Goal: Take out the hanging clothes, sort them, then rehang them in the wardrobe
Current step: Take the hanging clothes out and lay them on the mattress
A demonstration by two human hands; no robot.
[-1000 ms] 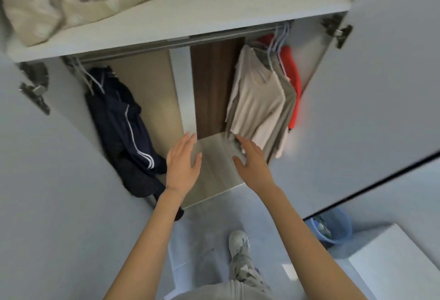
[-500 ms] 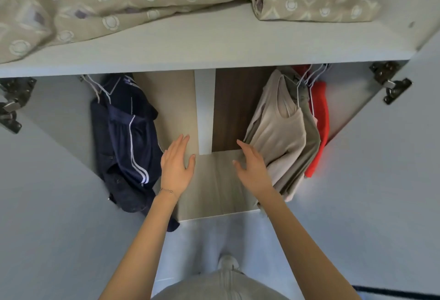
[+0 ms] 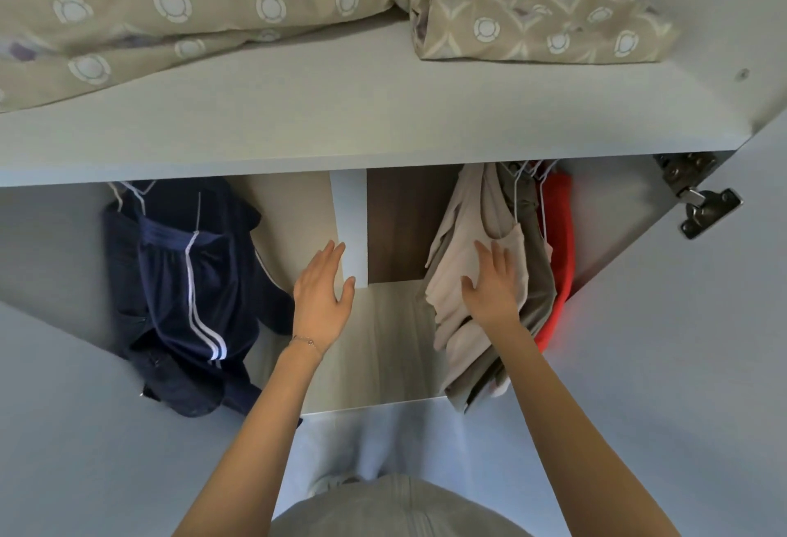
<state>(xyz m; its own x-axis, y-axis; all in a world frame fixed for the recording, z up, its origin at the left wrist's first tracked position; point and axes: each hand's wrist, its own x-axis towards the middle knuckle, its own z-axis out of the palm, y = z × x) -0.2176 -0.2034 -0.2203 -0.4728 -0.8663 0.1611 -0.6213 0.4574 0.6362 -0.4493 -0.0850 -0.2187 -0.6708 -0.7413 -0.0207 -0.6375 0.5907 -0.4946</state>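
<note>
The person stands at the open wardrobe with both arms stretched into the hanging space under the white shelf (image 3: 340,110). The left hand (image 3: 321,298) is released, fingers straight and close together, held in the gap between the two groups of clothes and touching neither. A thin bracelet (image 3: 304,340) sits on that wrist. The right hand (image 3: 494,285) is also released, fingers spread flat against the front of the beige top (image 3: 455,238); whether it presses the cloth or only brushes it, I cannot tell. That top hangs at the right end of the wardrobe on a white hanger, with a grey-green garment (image 3: 538,281) just behind it and a red garment (image 3: 560,238) nearest the side wall. At the left end hangs a navy garment (image 3: 170,281) with white stripes, well apart from the others. Patterned bedding (image 3: 213,4) lies bundled on the shelf above, and a metal hinge (image 3: 698,204) shows on the right door.
</note>
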